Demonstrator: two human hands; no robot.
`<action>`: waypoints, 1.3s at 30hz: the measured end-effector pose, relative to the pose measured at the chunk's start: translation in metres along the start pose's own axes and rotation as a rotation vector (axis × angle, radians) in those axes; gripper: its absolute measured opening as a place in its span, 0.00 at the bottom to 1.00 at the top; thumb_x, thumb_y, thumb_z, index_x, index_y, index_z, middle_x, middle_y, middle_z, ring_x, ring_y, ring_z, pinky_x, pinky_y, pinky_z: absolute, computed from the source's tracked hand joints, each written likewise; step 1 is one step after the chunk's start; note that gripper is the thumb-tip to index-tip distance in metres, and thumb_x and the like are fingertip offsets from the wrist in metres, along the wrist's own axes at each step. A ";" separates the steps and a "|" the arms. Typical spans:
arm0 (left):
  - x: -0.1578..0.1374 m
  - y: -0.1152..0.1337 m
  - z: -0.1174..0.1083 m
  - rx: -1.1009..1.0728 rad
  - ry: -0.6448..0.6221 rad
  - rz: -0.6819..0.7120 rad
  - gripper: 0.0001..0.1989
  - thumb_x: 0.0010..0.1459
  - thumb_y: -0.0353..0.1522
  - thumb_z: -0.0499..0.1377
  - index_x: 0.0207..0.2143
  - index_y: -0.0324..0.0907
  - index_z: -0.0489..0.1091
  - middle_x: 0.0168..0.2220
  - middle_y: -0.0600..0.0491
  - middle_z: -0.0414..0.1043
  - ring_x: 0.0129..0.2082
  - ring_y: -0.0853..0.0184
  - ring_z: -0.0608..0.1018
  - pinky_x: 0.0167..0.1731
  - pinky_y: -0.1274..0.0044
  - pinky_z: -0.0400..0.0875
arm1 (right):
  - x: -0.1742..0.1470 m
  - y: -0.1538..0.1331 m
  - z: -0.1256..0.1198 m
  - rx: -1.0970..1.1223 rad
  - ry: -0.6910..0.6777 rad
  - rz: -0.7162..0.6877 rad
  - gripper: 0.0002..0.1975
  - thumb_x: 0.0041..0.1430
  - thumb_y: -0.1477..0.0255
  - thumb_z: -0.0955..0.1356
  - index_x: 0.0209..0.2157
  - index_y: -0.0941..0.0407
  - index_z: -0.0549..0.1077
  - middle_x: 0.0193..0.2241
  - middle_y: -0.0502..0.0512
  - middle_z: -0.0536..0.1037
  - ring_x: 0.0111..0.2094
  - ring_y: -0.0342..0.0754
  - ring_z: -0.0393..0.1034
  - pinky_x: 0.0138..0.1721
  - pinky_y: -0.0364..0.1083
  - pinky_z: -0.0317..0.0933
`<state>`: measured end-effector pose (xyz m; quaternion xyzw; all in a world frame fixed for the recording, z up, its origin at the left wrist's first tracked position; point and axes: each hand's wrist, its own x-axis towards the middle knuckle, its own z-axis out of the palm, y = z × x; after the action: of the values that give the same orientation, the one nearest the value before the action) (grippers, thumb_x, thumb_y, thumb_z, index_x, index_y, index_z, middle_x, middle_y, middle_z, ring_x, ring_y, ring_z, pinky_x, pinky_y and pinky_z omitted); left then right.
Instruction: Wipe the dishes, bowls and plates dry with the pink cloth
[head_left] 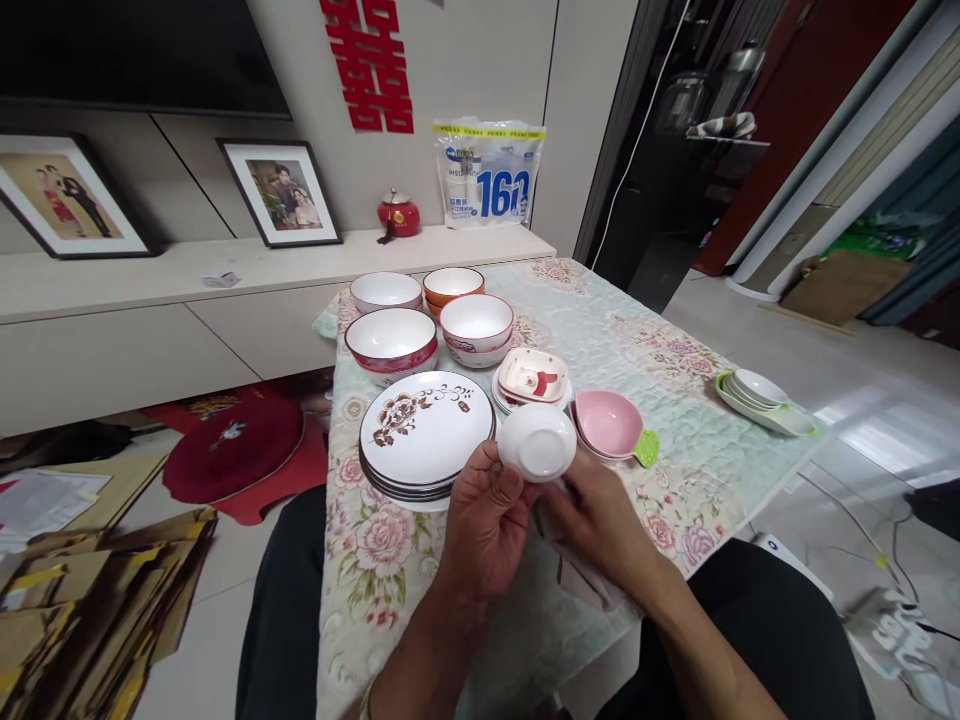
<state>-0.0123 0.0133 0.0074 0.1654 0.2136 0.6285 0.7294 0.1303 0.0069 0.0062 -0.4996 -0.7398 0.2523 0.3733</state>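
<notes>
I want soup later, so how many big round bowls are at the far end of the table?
4: back left bowl, back right orange bowl, front left bowl, front right bowl. More may be nested underneath.

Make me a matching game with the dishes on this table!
Things:
1. small white dish
2. pink bowl
3. flower plate
4. orange-rimmed bowl

Places:
A. top of a plate stack
B. far end of the table
C. held in both hands
D. right of the held dish, with a green handle

Pairs: 1-C, 2-D, 3-A, 4-B
</notes>
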 end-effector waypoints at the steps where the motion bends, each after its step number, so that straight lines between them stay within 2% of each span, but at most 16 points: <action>1: 0.000 0.001 0.000 -0.006 -0.005 0.003 0.14 0.43 0.31 0.76 0.31 0.40 0.76 0.33 0.54 0.79 0.36 0.70 0.80 0.38 0.80 0.76 | -0.001 -0.004 0.001 0.023 -0.112 -0.020 0.05 0.65 0.74 0.65 0.40 0.56 0.73 0.39 0.55 0.78 0.41 0.50 0.72 0.43 0.47 0.64; 3: 0.000 0.002 0.001 -0.018 -0.008 0.004 0.14 0.44 0.30 0.76 0.31 0.41 0.76 0.34 0.54 0.79 0.37 0.69 0.80 0.40 0.80 0.76 | -0.002 -0.010 -0.002 0.068 -0.286 -0.040 0.08 0.66 0.76 0.64 0.44 0.55 0.73 0.43 0.56 0.78 0.45 0.51 0.72 0.46 0.48 0.65; 4: 0.000 0.003 0.001 -0.024 -0.009 0.001 0.14 0.44 0.30 0.76 0.32 0.41 0.76 0.35 0.54 0.80 0.38 0.69 0.80 0.40 0.80 0.77 | -0.002 -0.012 -0.004 0.085 -0.325 -0.047 0.09 0.67 0.76 0.64 0.46 0.54 0.73 0.45 0.56 0.78 0.45 0.50 0.72 0.48 0.48 0.65; 7: 0.000 0.002 0.000 -0.038 -0.014 -0.021 0.15 0.42 0.30 0.77 0.33 0.40 0.77 0.37 0.53 0.81 0.39 0.69 0.81 0.40 0.81 0.77 | 0.000 -0.011 -0.013 0.086 -0.252 -0.058 0.10 0.69 0.75 0.63 0.47 0.53 0.73 0.46 0.56 0.78 0.46 0.50 0.71 0.49 0.48 0.64; 10: 0.001 0.001 -0.001 -0.028 -0.016 -0.036 0.15 0.42 0.30 0.77 0.33 0.39 0.77 0.37 0.53 0.81 0.38 0.70 0.81 0.42 0.80 0.78 | 0.000 -0.004 -0.019 -0.005 -0.151 -0.055 0.06 0.68 0.75 0.64 0.41 0.54 0.74 0.40 0.55 0.78 0.41 0.50 0.71 0.44 0.48 0.63; 13: 0.003 0.000 -0.002 -0.014 -0.021 -0.040 0.15 0.44 0.30 0.76 0.34 0.40 0.78 0.38 0.52 0.81 0.40 0.68 0.81 0.44 0.78 0.78 | -0.001 0.000 -0.022 -0.051 -0.166 -0.112 0.06 0.67 0.75 0.67 0.39 0.53 0.76 0.39 0.54 0.78 0.43 0.52 0.69 0.45 0.50 0.61; 15: 0.003 0.000 -0.002 -0.015 -0.019 -0.041 0.15 0.44 0.30 0.76 0.35 0.40 0.78 0.39 0.51 0.81 0.40 0.68 0.81 0.45 0.78 0.78 | -0.002 0.002 -0.027 -0.007 -0.149 -0.103 0.07 0.68 0.74 0.66 0.40 0.52 0.78 0.39 0.53 0.78 0.43 0.52 0.69 0.45 0.50 0.60; 17: 0.003 -0.001 -0.003 -0.005 -0.018 -0.059 0.16 0.43 0.30 0.76 0.34 0.39 0.78 0.38 0.51 0.81 0.40 0.68 0.81 0.44 0.78 0.78 | -0.002 0.004 -0.032 0.125 -0.060 -0.007 0.09 0.69 0.70 0.65 0.41 0.52 0.79 0.37 0.54 0.78 0.40 0.50 0.69 0.43 0.48 0.60; 20: 0.002 -0.003 -0.003 0.055 -0.035 -0.138 0.16 0.43 0.31 0.76 0.35 0.39 0.78 0.37 0.51 0.81 0.37 0.68 0.80 0.40 0.79 0.77 | -0.003 0.010 -0.038 0.477 0.072 0.190 0.12 0.68 0.63 0.68 0.40 0.54 0.80 0.34 0.53 0.76 0.33 0.45 0.67 0.36 0.45 0.60; 24: -0.001 -0.007 -0.003 0.117 -0.054 -0.220 0.16 0.44 0.32 0.76 0.36 0.38 0.79 0.37 0.50 0.81 0.38 0.68 0.80 0.42 0.80 0.76 | -0.004 0.010 -0.035 0.904 0.081 0.398 0.17 0.52 0.57 0.78 0.32 0.57 0.80 0.23 0.48 0.71 0.24 0.40 0.60 0.27 0.41 0.53; 27: -0.002 -0.008 -0.002 0.167 -0.066 -0.217 0.17 0.45 0.35 0.75 0.38 0.39 0.80 0.39 0.49 0.82 0.39 0.66 0.81 0.43 0.78 0.76 | -0.005 0.004 -0.036 1.003 0.095 0.453 0.21 0.42 0.56 0.81 0.26 0.58 0.77 0.19 0.45 0.66 0.21 0.37 0.54 0.24 0.41 0.48; 30: -0.005 -0.009 -0.002 0.262 -0.043 -0.237 0.17 0.50 0.37 0.73 0.42 0.40 0.80 0.42 0.46 0.81 0.44 0.62 0.81 0.47 0.73 0.76 | -0.010 0.005 -0.053 0.892 0.218 0.407 0.19 0.44 0.57 0.80 0.26 0.58 0.78 0.18 0.45 0.65 0.20 0.38 0.53 0.23 0.41 0.47; 33: -0.006 -0.010 -0.003 0.347 -0.022 -0.266 0.18 0.48 0.38 0.74 0.40 0.39 0.80 0.41 0.45 0.82 0.43 0.61 0.81 0.46 0.71 0.75 | -0.017 0.024 -0.090 0.594 0.407 0.314 0.16 0.52 0.57 0.76 0.29 0.56 0.79 0.21 0.46 0.68 0.21 0.39 0.56 0.23 0.42 0.50; 36: -0.006 -0.010 -0.002 0.406 -0.048 -0.288 0.17 0.45 0.38 0.75 0.36 0.39 0.81 0.36 0.45 0.82 0.40 0.62 0.80 0.44 0.73 0.74 | -0.019 0.055 -0.138 0.093 0.562 0.246 0.15 0.57 0.57 0.72 0.34 0.55 0.80 0.23 0.48 0.72 0.24 0.43 0.62 0.27 0.44 0.58; 38: -0.006 -0.010 0.000 0.423 -0.061 -0.300 0.17 0.44 0.38 0.75 0.35 0.39 0.81 0.34 0.46 0.81 0.38 0.63 0.80 0.44 0.74 0.73 | -0.017 0.078 -0.169 -0.418 0.610 0.256 0.19 0.62 0.54 0.67 0.35 0.55 0.80 0.27 0.52 0.76 0.26 0.46 0.68 0.29 0.46 0.61; 39: -0.006 -0.010 0.000 0.427 -0.062 -0.305 0.16 0.44 0.38 0.75 0.34 0.39 0.81 0.34 0.47 0.81 0.38 0.64 0.79 0.44 0.74 0.72 | -0.015 0.089 -0.183 -0.516 0.629 0.267 0.20 0.62 0.54 0.66 0.34 0.56 0.81 0.30 0.56 0.79 0.30 0.48 0.70 0.32 0.47 0.63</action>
<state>-0.0045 0.0057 0.0032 0.3006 0.3415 0.4464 0.7706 0.3294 0.0265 0.0442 -0.7208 -0.5575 -0.0597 0.4076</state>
